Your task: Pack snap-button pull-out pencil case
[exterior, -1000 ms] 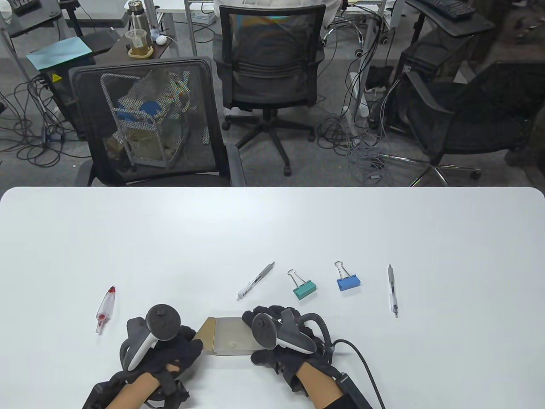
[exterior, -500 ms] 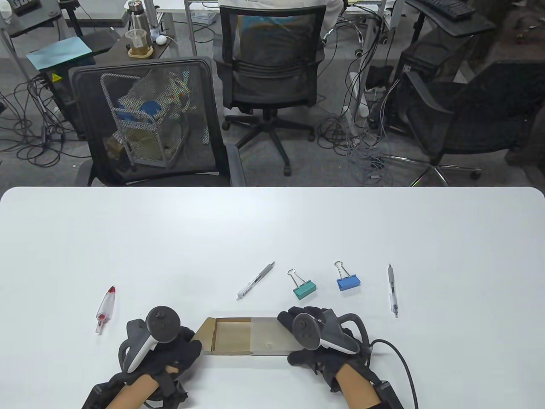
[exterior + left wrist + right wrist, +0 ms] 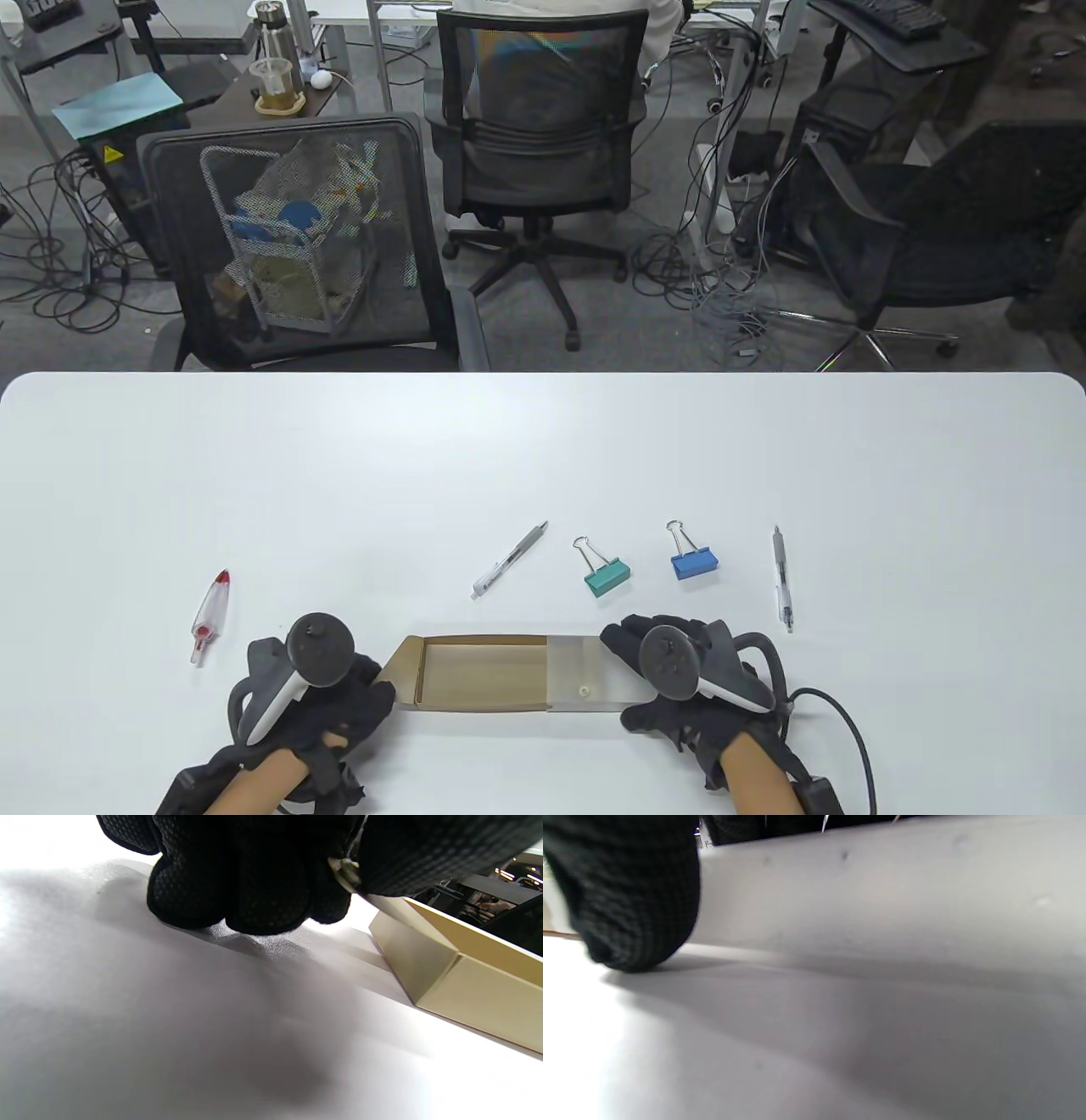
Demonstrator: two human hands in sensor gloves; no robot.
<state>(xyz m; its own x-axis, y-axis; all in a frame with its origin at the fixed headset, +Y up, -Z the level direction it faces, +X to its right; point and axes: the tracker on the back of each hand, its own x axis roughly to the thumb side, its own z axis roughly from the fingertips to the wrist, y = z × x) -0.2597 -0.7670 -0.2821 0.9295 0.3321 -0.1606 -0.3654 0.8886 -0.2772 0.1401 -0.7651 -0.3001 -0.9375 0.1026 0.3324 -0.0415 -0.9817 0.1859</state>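
The pencil case lies near the table's front edge. Its tan inner tray (image 3: 484, 675) is pulled out to the left of the translucent grey sleeve (image 3: 585, 675), which has a snap button (image 3: 583, 690) on top. The tray looks empty. My left hand (image 3: 356, 692) pinches the tray's end flap; in the left wrist view the fingers (image 3: 237, 891) rest on the table beside the tray (image 3: 466, 984). My right hand (image 3: 645, 671) grips the sleeve's right end; the right wrist view shows the sleeve (image 3: 882, 899) close up with one finger (image 3: 636, 899) against it.
A white pen (image 3: 510, 560), a teal binder clip (image 3: 604, 576), a blue binder clip (image 3: 693, 560) and a second pen (image 3: 782, 577) lie in a row behind the case. A clear item with a red tip (image 3: 209, 615) lies at the left.
My right hand has moved right with the sleeve, baring much more of the tan tray. My left hand has stayed in place on the flap.
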